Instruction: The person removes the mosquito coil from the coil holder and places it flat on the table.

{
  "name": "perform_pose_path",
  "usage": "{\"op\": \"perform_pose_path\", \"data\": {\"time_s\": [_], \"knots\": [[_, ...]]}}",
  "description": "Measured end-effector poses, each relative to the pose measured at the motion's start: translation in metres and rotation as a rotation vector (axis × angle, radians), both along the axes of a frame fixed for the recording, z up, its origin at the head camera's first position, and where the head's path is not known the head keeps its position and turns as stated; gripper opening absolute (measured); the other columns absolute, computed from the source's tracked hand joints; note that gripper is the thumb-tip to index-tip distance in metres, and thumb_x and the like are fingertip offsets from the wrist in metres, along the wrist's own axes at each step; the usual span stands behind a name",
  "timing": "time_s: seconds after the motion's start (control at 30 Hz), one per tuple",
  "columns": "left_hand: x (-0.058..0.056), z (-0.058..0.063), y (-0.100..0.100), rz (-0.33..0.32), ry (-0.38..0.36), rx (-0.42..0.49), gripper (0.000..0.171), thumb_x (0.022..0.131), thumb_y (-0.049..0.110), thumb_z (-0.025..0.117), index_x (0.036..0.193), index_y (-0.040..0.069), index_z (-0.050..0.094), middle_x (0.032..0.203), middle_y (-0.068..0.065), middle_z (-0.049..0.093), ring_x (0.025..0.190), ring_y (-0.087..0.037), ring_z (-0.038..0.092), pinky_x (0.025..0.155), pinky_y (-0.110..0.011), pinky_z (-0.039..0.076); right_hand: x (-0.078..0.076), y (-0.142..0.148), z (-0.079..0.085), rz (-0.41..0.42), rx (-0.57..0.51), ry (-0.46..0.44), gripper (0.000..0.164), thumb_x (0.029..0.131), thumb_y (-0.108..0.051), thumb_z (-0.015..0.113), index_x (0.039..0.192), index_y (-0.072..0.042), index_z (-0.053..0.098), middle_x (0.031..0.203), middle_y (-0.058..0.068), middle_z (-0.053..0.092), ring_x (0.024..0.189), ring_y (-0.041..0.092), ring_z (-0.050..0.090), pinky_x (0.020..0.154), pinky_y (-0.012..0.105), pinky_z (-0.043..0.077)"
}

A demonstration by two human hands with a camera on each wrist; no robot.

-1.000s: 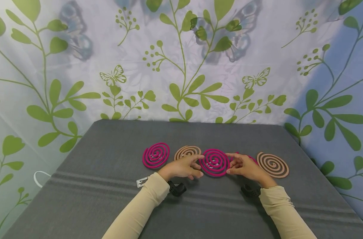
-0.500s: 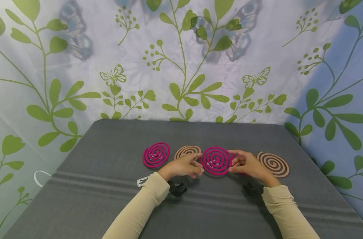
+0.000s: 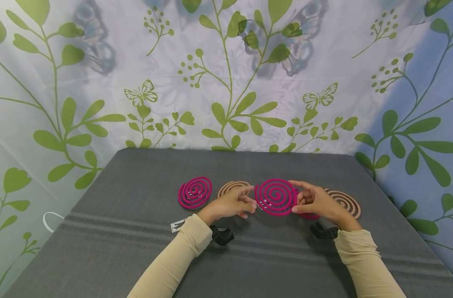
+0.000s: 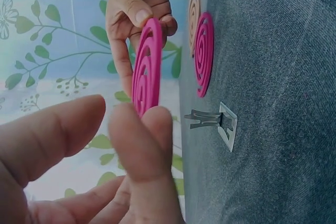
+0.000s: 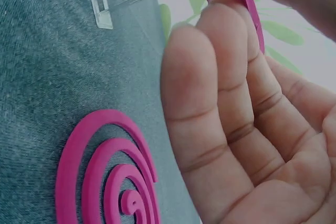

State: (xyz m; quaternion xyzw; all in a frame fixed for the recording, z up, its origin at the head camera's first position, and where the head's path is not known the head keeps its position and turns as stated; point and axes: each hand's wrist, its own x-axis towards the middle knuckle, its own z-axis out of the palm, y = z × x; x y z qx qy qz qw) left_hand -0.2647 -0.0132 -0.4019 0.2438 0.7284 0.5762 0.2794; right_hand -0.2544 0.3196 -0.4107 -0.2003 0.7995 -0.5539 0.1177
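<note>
A pink mosquito coil (image 3: pixel 276 197), raised off the table, has its right edge pinched by my right hand (image 3: pixel 315 201). The left wrist view shows that coil (image 4: pixel 147 72) nearly edge-on, with the right thumb against its rim. My left hand (image 3: pixel 230 203) is close to the coil's left edge, fingers loosely bent and thumb apart; whether a fingertip touches it I cannot tell. Beneath the coil, a small metal coil stand (image 4: pixel 227 127) rests on the cloth with its prongs raised. Another pink coil (image 5: pixel 68 182) lies under my right hand, mostly hidden in the head view.
To the left lie a pink coil (image 3: pixel 195 193) and a tan coil (image 3: pixel 226 188), partly covered by my left hand. At right is another tan coil (image 3: pixel 347 203). A small light rectangular piece (image 3: pixel 176 226) sits by my left sleeve on the grey table (image 3: pixel 267 265).
My right hand has lifted the pink coil and carried it slightly right, away from the left hand. The metal stand below now shows more. The left hand has barely moved.
</note>
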Motion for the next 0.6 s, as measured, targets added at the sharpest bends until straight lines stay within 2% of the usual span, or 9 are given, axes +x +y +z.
{"op": "perform_pose_path", "data": {"time_s": [0.13, 0.23, 0.3, 0.4, 0.53, 0.6], "knots": [[0.0, 0.002, 0.0, 0.034, 0.017, 0.021, 0.073, 0.107, -0.004, 0.061, 0.168, -0.008, 0.022, 0.135, -0.033, 0.067, 0.105, -0.019, 0.072, 0.074, -0.023, 0.06, 0.001, 0.0, 0.004, 0.016, -0.009, 0.019, 0.085, 0.093, 0.005, 0.081, 0.162, 0.013, 0.032, 0.092, 0.004, 0.071, 0.078, 0.015, 0.07, 0.07, 0.032, 0.059], [0.001, 0.004, -0.002, 0.063, 0.058, 0.013, 0.073, 0.106, -0.002, 0.064, 0.168, -0.006, 0.026, 0.126, -0.026, 0.073, 0.102, -0.017, 0.072, 0.072, -0.025, 0.061, 0.003, -0.001, 0.006, 0.027, -0.015, 0.036, 0.083, 0.094, 0.005, 0.08, 0.162, 0.012, 0.033, 0.093, 0.004, 0.072, 0.078, 0.016, 0.07, 0.07, 0.033, 0.06], [0.001, 0.005, -0.003, 0.083, 0.09, -0.002, 0.073, 0.105, 0.001, 0.067, 0.168, -0.004, 0.03, 0.119, -0.02, 0.076, 0.1, -0.02, 0.074, 0.07, -0.027, 0.061, 0.005, -0.003, 0.007, 0.038, -0.03, 0.045, 0.083, 0.094, 0.006, 0.079, 0.162, 0.013, 0.032, 0.093, 0.004, 0.072, 0.078, 0.016, 0.07, 0.069, 0.033, 0.059], [0.003, 0.008, -0.006, 0.106, 0.131, -0.018, 0.074, 0.104, 0.005, 0.071, 0.168, 0.001, 0.035, 0.112, -0.015, 0.078, 0.101, -0.031, 0.075, 0.067, -0.027, 0.06, 0.007, -0.007, 0.009, 0.062, -0.058, 0.057, 0.082, 0.094, 0.007, 0.078, 0.161, 0.014, 0.032, 0.092, 0.003, 0.072, 0.077, 0.015, 0.069, 0.068, 0.033, 0.058], [0.006, 0.01, -0.01, 0.111, 0.183, -0.019, 0.071, 0.104, 0.009, 0.073, 0.166, 0.004, 0.039, 0.108, -0.017, 0.078, 0.102, -0.047, 0.07, 0.065, -0.029, 0.058, 0.009, -0.012, 0.011, 0.078, -0.08, 0.059, 0.081, 0.094, 0.008, 0.078, 0.161, 0.014, 0.033, 0.093, 0.002, 0.072, 0.08, 0.015, 0.07, 0.069, 0.032, 0.059], [0.007, 0.011, -0.012, 0.109, 0.204, -0.017, 0.069, 0.104, 0.01, 0.073, 0.165, 0.004, 0.041, 0.106, -0.016, 0.078, 0.101, -0.048, 0.07, 0.066, -0.034, 0.06, 0.011, -0.015, 0.011, 0.079, -0.085, 0.062, 0.081, 0.094, 0.008, 0.078, 0.161, 0.014, 0.033, 0.093, 0.002, 0.072, 0.08, 0.015, 0.071, 0.07, 0.031, 0.059]]}}
